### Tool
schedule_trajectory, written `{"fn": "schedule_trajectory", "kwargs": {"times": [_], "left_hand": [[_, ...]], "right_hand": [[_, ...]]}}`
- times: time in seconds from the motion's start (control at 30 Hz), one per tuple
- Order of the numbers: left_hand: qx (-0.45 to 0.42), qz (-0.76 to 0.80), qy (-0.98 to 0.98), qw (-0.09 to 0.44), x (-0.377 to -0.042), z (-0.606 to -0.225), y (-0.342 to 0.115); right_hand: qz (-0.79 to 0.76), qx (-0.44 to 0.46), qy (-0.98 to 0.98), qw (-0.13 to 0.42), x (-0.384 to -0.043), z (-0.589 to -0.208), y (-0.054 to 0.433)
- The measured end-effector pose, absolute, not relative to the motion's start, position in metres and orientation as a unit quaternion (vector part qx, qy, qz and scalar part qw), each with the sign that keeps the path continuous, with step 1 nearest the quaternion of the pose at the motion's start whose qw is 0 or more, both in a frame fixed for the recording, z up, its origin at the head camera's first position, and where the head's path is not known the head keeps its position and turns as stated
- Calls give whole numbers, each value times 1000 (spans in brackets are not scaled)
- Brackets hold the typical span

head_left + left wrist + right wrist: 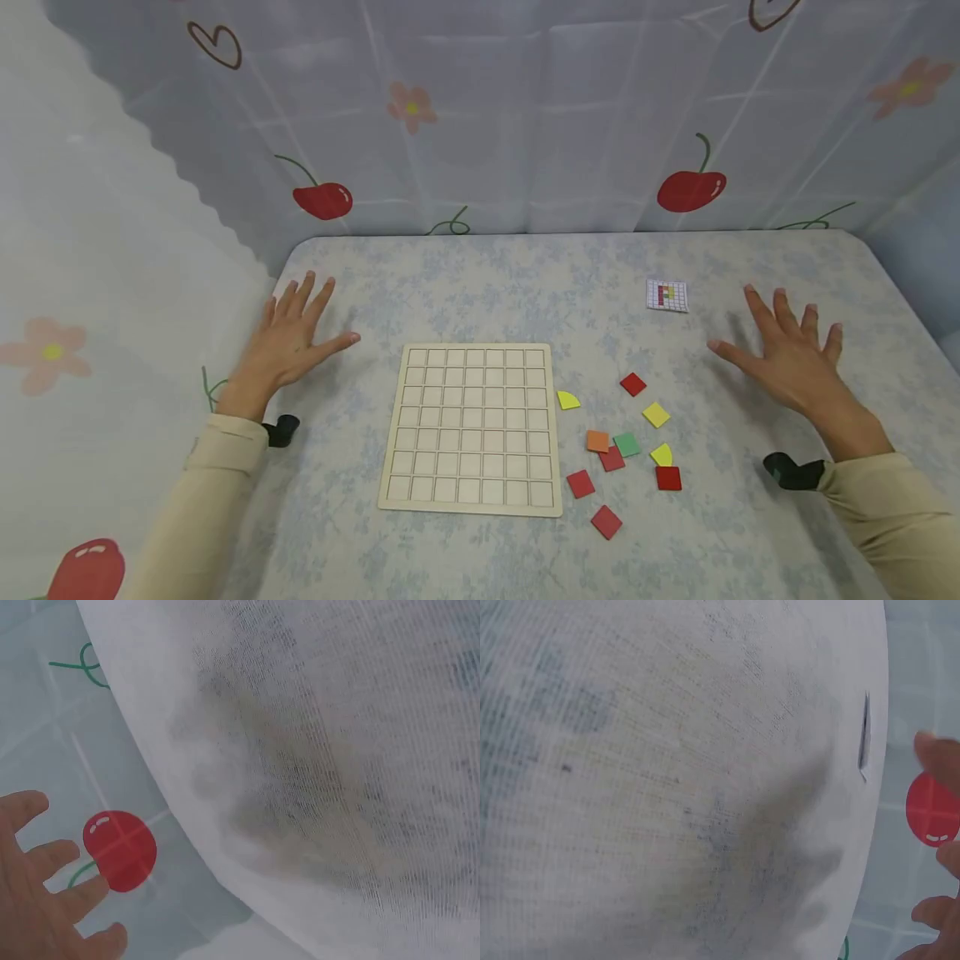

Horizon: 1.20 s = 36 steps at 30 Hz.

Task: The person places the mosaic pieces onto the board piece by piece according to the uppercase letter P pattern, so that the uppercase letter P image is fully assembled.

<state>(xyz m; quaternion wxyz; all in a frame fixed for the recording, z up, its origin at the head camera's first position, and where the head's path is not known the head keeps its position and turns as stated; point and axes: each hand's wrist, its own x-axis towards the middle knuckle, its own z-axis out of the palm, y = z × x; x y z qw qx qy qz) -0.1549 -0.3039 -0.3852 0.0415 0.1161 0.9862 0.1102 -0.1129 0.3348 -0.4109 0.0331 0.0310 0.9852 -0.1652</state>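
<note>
In the head view my left hand (288, 346) is spread over the left side of the table, its fingers straight and holding nothing. My right hand (795, 358) is spread too, over the right side, with nothing in it. Between them lies a pale square grid board (471, 427), its cells bare. Right of the board are scattered flat tiles: several red squares, among them a dark red tile (668, 478), plus an orange square (597, 441), a green square (627, 444), a yellow square (656, 415) and two yellow quarter-circles, one a yellow quarter-circle (567, 401) beside the board.
A small card (667, 295) printed with a coloured grid pattern lies near the back, left of the right hand. The table (480, 292) has a pale blue floral cover. Behind it and at the left hangs a curtain (487, 125) with cherries and flowers.
</note>
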Motion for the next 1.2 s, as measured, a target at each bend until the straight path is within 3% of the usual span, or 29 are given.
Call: {"fn": "schedule_trajectory", "kwargs": {"times": [0.27, 0.57, 1.2], "left_hand": [[165, 294, 929, 151, -151, -398, -284], [211, 341, 887, 229, -139, -416, -262], [203, 299, 905, 223, -140, -414, -251]], "right_hand": [[-213, 20, 977, 13, -113, -416, 328], [-267, 16, 963, 30, -112, -411, 296], [-320, -110, 940, 44, -81, -409, 199]]}}
